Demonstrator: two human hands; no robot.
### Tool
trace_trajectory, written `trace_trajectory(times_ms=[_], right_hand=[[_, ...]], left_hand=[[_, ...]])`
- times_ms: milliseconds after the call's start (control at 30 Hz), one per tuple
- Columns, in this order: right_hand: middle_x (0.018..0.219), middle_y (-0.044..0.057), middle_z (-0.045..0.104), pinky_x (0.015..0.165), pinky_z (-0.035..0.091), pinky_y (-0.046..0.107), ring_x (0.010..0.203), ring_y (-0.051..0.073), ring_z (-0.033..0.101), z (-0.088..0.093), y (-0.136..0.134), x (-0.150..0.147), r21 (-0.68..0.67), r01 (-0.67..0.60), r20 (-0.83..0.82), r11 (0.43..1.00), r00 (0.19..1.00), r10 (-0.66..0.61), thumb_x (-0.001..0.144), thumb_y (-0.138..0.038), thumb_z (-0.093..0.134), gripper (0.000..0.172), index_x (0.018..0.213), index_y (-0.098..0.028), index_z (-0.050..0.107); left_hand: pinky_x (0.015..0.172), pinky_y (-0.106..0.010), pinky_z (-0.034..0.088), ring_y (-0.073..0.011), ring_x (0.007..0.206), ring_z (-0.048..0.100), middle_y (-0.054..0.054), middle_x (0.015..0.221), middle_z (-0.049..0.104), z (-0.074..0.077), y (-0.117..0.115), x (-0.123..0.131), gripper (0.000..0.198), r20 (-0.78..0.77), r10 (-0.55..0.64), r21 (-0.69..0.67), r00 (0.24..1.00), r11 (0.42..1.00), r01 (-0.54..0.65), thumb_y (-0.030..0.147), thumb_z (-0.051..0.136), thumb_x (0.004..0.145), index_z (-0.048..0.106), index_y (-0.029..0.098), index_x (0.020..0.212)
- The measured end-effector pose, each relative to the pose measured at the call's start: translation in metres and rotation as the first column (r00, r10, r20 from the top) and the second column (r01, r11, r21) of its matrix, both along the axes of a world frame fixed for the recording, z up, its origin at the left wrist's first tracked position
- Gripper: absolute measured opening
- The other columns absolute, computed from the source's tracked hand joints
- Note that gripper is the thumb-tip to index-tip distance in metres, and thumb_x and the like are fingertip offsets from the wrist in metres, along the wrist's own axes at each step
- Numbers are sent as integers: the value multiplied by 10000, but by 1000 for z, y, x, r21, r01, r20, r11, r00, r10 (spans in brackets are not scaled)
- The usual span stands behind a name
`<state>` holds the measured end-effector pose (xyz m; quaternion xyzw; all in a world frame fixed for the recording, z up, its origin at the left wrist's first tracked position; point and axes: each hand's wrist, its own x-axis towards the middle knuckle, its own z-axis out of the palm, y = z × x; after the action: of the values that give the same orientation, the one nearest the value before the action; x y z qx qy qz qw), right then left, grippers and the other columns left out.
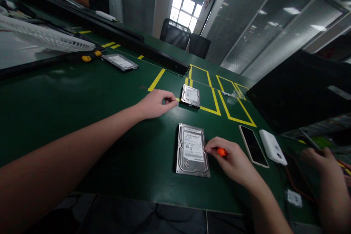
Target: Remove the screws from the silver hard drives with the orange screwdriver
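Observation:
A large silver hard drive (192,150) with a white label lies flat on the green table. At its right edge is my right hand (230,157), fingers closed round a small tool whose rounded orange end (222,152) shows; the rest of the tool is hidden. Farther back lies a second hard drive (190,95), partly inside a yellow taped outline. My left hand (159,104) hovers or rests just left of it, thumb and fingertips pinched together. Whatever they may hold cannot be made out.
Another hard drive (120,61) lies back left, beside a yellow-and-black handle (91,56). A phone (253,146) and a white device (272,147) lie to the right. Another person's hand (319,162) works at the far right. A long black bar (164,58) crosses the back.

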<state>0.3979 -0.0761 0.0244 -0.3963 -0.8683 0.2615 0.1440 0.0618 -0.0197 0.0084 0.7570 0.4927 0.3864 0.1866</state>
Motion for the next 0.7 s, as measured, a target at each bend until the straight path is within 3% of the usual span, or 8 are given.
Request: trace_trajectory(times_ms=[500, 600, 700], right_hand=[[1010, 46, 736, 855, 518, 348, 943, 207, 684, 1, 0, 3, -23, 38, -2, 999, 999, -38, 999, -198, 601, 117, 978, -232, 710], [901, 37, 702, 741, 478, 322, 821, 187, 635, 13, 1, 8, 66, 143, -134, 987, 982, -134, 987, -286, 666, 84, 937, -227, 700], [792, 29, 617, 612, 398, 301, 707, 166, 533, 33, 3, 6, 54, 224, -496, 973, 852, -169, 983, -439, 668, 228, 907, -225, 694]], left_hand=[[696, -304, 415, -160, 739, 612, -21, 803, 702, -1, 1, 0, 276, -7, -4, 1, 1000, 1000, 4, 407, 625, 944, 753, 168, 889], [704, -299, 424, -159, 748, 603, -23, 816, 689, 0, -1, -1, 257, -8, -53, -5, 999, 999, 53, 397, 626, 935, 742, 170, 900], [719, -285, 447, -156, 762, 600, -14, 849, 667, 4, -4, -3, 240, -39, -201, -116, 979, 974, 196, 347, 630, 914, 719, 179, 1060]])
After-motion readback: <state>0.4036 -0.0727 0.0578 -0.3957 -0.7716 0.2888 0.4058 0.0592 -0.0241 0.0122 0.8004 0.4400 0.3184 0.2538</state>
